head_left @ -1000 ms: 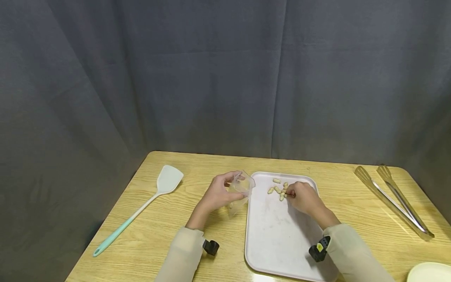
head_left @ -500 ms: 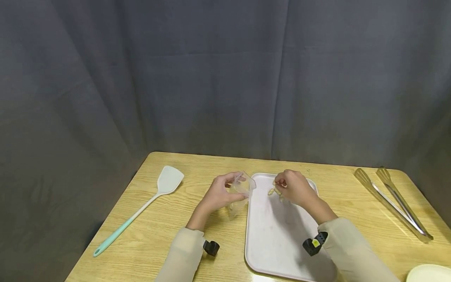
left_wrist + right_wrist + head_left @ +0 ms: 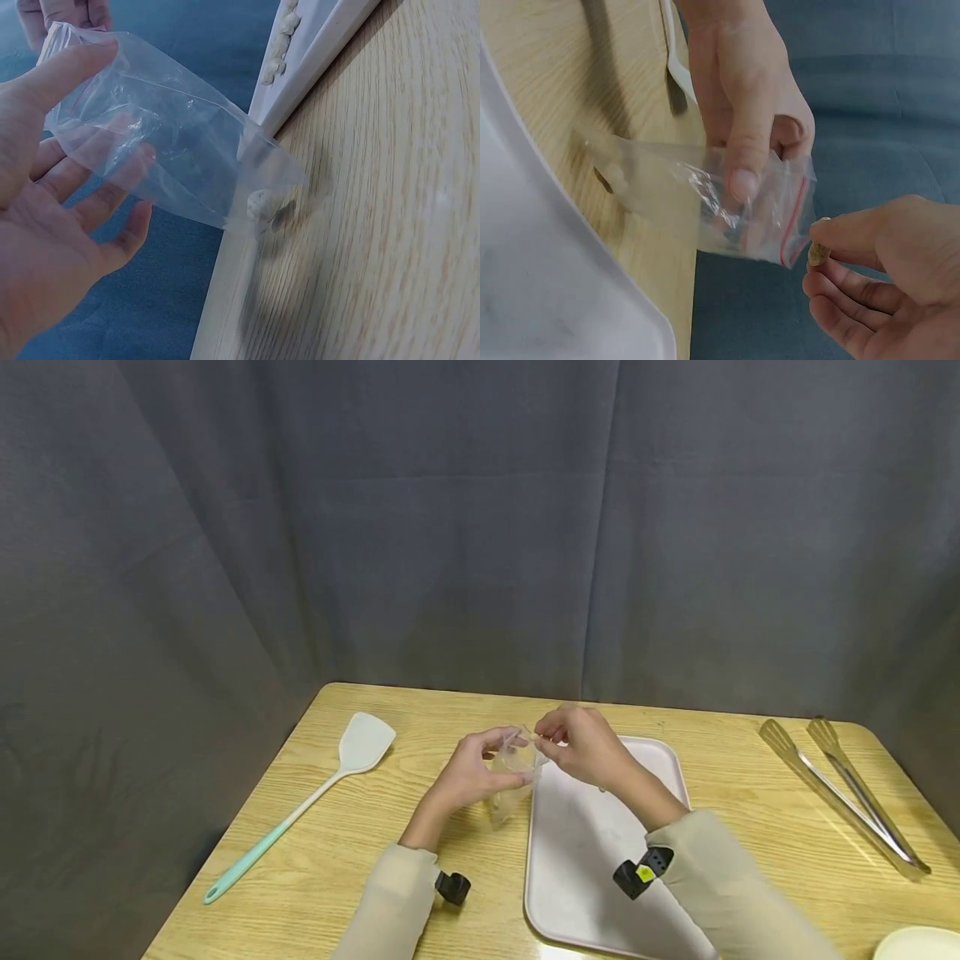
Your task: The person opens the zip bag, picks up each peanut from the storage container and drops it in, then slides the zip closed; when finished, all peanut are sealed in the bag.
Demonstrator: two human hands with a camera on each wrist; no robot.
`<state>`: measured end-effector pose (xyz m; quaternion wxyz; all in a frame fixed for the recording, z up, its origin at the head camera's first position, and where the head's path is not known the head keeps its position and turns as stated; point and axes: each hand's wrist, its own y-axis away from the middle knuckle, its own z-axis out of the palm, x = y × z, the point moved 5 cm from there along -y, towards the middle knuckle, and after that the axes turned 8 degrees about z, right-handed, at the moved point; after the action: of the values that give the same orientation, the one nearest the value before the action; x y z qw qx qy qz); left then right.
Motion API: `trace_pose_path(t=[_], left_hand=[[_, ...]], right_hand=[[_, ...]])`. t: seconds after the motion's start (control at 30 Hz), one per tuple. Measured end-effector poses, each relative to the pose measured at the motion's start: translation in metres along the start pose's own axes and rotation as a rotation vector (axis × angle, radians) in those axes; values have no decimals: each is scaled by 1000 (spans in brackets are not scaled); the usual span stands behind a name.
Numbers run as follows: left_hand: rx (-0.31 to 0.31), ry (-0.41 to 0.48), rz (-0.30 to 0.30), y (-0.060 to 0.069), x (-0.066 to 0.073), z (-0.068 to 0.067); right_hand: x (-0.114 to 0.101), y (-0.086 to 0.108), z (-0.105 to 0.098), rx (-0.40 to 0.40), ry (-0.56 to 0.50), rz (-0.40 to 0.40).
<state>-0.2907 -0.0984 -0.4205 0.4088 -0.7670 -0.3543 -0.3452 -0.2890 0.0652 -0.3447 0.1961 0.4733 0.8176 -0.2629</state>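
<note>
My left hand holds a clear zip bag near its mouth, thumb on one side and fingers on the other. Red lines run along the bag's mouth. A peanut shows at the bag's bottom corner, low over the wooden table. Between thumb and fingertips, my right hand pinches another peanut right beside the bag's mouth. Several peanuts lie on the pale tray; in the head view my right hand and forearm hide most of them.
On the left of the table lies a white spatula with a mint handle. Metal tongs lie spread at the right. Part of a pale round dish shows at the bottom right corner. A dark curtain hangs behind.
My right hand has lifted from the peanuts on the tray and travelled left to the bag's mouth with a peanut. The left hand and bag have stayed nearly still.
</note>
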Motion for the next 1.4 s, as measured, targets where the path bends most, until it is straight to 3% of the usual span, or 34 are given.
trace_pose_path(t=[0.23, 0.67, 0.9, 1.17, 1.4], left_hand=[[3, -4, -14, -1, -1, -2], [-12, -7, -11, -3, -1, 0], [-13, 10, -10, -2, -1, 0], [-8, 35, 2, -2, 3, 1], [-19, 64, -13, 4, 34, -5]], right_hand=[[-10, -6, 6, 6, 7, -58], [-16, -7, 10, 7, 72, -66], [-14, -6, 6, 6, 58, -60], [18, -2, -7, 6, 94, 72], [72, 9, 2, -7, 219, 166]])
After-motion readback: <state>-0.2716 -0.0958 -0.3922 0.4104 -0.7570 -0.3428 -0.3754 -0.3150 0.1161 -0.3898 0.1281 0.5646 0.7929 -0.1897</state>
